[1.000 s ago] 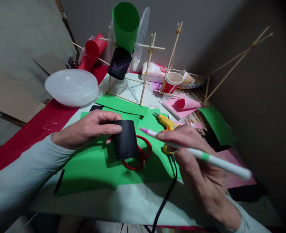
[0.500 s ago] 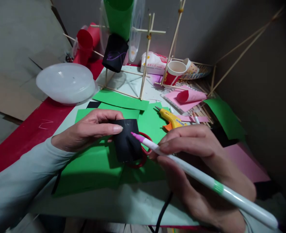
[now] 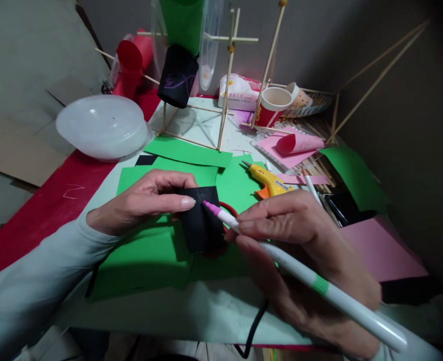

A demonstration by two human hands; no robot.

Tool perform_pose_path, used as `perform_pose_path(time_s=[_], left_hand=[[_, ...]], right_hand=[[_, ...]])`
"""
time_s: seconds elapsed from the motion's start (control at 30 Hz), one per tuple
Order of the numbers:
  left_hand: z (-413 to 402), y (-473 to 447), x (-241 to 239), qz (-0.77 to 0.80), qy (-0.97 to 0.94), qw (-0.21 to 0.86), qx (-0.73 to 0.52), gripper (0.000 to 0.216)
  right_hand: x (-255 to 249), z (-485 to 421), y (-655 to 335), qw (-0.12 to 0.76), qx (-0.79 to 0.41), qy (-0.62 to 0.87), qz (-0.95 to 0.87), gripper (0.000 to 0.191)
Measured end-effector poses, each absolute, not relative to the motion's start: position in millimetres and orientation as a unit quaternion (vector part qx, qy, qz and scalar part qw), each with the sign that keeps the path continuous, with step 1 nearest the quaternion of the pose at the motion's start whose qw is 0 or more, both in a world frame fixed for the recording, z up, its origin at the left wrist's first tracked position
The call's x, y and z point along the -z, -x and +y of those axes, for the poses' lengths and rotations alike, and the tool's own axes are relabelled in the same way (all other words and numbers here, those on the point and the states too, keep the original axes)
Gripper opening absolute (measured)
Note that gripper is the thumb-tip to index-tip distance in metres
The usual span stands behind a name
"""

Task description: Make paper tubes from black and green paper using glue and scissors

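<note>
Between thumb and fingers, my left hand [image 3: 149, 200] grips a small black paper cup shape [image 3: 202, 225] by its upper left side. My right hand [image 3: 304, 250] is closed around a white marker pen [image 3: 289, 258] with a pink tip and a green band. The tip rests at or just over the black paper's upper middle; I cannot tell whether it touches. Red scissor-like handles [image 3: 229, 208] lie partly hidden behind the black paper. Green paper sheets [image 3: 142, 250] are spread beneath both hands.
A yellow glue gun [image 3: 268, 180] lies beyond my right hand. A stick frame [image 3: 225, 100] carries a black paper cup [image 3: 178, 77] with a purple drawing. A translucent plastic bowl [image 3: 101, 125] sits at left, a red paper cup [image 3: 274, 108] at back right, pink paper [image 3: 383, 248] at right.
The black paper and both hands have shifted slightly to the right in view. The marker's rear end has swung down and left, while its tip stays near the same spot on the paper.
</note>
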State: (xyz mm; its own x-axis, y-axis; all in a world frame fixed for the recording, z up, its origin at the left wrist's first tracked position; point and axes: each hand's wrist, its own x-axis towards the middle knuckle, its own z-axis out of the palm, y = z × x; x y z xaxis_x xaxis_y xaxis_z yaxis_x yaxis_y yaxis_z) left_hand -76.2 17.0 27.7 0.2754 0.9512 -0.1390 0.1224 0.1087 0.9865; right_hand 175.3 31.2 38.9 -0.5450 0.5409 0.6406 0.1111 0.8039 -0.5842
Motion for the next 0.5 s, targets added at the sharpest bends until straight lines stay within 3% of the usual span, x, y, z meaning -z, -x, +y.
perform_pose_path(time_s=[0.5], left_hand=[[14.9,76.1,-29.3,0.465,-0.571,0.575,-0.357,0.019]], right_hand=[[-39.1,36.2,-172.9,0.441,-0.23,0.158,-0.853,0.017]])
